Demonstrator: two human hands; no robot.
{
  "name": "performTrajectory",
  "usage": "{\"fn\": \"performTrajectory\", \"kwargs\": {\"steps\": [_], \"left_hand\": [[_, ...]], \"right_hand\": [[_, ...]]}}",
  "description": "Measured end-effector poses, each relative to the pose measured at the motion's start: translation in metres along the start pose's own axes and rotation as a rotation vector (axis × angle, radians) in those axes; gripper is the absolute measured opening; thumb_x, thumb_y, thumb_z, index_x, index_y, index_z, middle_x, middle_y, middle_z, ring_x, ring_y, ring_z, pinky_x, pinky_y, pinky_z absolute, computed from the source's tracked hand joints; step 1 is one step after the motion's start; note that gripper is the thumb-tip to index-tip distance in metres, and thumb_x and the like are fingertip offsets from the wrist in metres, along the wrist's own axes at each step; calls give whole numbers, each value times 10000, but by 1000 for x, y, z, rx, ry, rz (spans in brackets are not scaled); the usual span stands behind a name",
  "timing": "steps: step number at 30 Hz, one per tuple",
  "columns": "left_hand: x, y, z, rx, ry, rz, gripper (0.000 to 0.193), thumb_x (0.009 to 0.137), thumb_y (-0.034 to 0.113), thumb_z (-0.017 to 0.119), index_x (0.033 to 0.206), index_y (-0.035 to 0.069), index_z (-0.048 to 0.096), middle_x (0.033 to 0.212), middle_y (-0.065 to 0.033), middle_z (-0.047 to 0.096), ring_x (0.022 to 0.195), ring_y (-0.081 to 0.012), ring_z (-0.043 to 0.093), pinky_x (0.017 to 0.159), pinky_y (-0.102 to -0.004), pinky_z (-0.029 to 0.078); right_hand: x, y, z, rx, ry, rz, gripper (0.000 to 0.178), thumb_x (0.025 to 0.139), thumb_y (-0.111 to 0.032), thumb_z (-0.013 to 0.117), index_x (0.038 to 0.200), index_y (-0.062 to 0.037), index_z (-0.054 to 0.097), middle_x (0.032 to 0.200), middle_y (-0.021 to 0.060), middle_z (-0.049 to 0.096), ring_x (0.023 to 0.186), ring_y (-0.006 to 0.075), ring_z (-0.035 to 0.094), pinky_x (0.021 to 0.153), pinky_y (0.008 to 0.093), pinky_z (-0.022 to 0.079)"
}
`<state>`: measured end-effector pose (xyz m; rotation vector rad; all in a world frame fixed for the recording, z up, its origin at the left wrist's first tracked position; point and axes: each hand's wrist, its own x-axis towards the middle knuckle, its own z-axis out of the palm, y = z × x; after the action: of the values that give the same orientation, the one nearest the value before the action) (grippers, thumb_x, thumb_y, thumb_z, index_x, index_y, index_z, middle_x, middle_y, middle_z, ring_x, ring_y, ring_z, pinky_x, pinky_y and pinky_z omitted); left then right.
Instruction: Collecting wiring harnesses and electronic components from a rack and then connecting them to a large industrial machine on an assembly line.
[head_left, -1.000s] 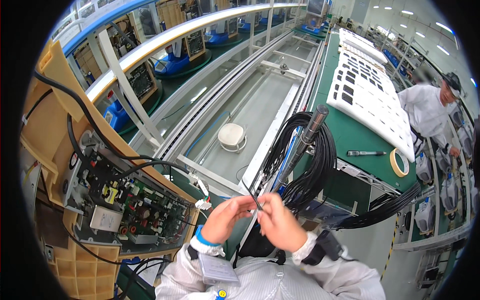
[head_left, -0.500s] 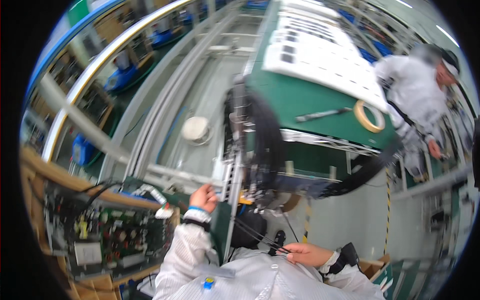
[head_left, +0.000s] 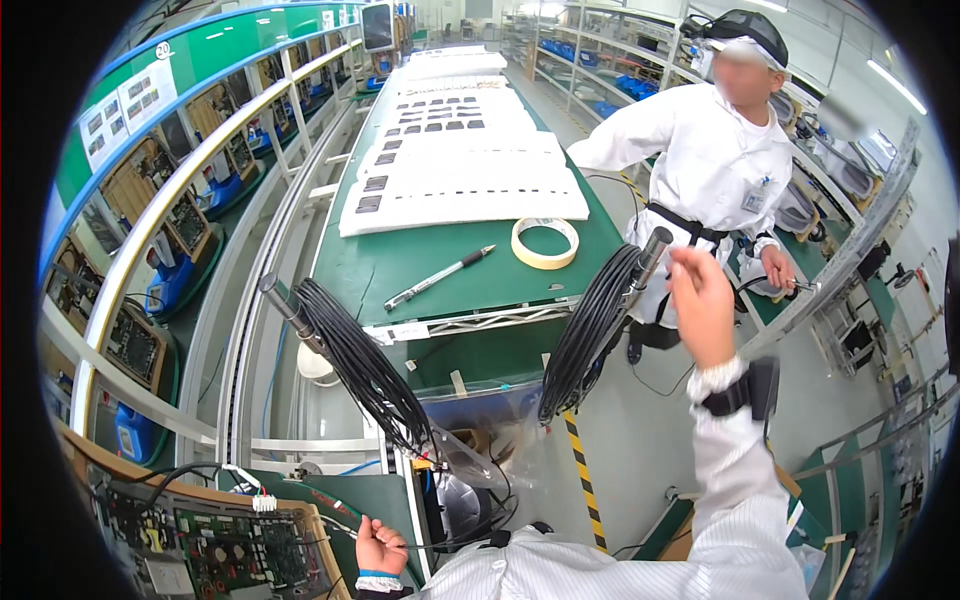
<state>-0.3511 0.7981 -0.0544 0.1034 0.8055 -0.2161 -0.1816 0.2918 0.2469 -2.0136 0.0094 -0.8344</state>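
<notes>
My left hand point(head_left: 380, 548) is closed at the lower middle, beside the circuit board, with a black cable point(head_left: 450, 545) running from its fingers to the right. My right hand point(head_left: 703, 310) is raised at the right, its fingers partly bent and apart, close to the end of a metal bar point(head_left: 655, 250). From that bar hangs a hank of black cables point(head_left: 592, 335). A second hank of black cables point(head_left: 355, 350) hangs on the left bar point(head_left: 280, 295). Nothing shows in my right fingers.
A green table point(head_left: 455, 210) ahead bears white foam sheets point(head_left: 470, 195), a tape roll point(head_left: 545, 245) and a pen point(head_left: 440, 277). The circuit board point(head_left: 220, 550) sits in a wooden frame lower left. A co-worker point(head_left: 690, 150) stands right, holding a cable.
My right hand has left the black cables at my waist and risen to the right bar. The left hand is lower and nearer my body. The view has swung up and right.
</notes>
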Motion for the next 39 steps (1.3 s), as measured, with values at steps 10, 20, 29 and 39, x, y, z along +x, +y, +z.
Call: {"fn": "performTrajectory", "kwargs": {"steps": [10, 20, 29, 39], "left_hand": [[-39, -35, 21, 128, -93, 156, 334, 974, 360, 535, 796, 90, 622, 562, 33, 444, 518, -99, 424, 492, -258, 348], [-64, -69, 7, 7, -73, 196, 325, 981, 318, 516, 809, 64, 620, 569, 24, 428, 529, -106, 417, 503, -263, 338], [-106, -116, 20, 388, -270, 141, 666, 992, 508, 415, 1182, -108, 582, 1173, -288, 622, 1183, -440, 550, 1025, -503, 439], [-128, -151, 2, -220, -272, -26, 303, 1025, 288, 445, 1082, 19, 571, 647, 42, 475, 580, -89, 474, 553, -251, 399]], "right_hand": [[56, 37, -8, -299, -384, -414, 148, 773, -23, 627, 917, -13, 593, 852, 153, 568, 826, 329, 593, 732, 366, 471], [104, 26, -28, -200, -614, -363, 125, 806, -41, 617, 925, -6, 610, 757, 78, 572, 697, 156, 588, 644, 296, 476], [-50, -85, -58, 342, -1266, 50, 296, 928, -117, 610, 1213, -40, 604, 918, 56, 638, 788, 131, 630, 688, 271, 509], [-196, -23, -41, 817, -1970, -125, 345, 970, -121, 571, 1290, 7, 570, 1101, 132, 658, 914, 245, 632, 785, 315, 488]]}}
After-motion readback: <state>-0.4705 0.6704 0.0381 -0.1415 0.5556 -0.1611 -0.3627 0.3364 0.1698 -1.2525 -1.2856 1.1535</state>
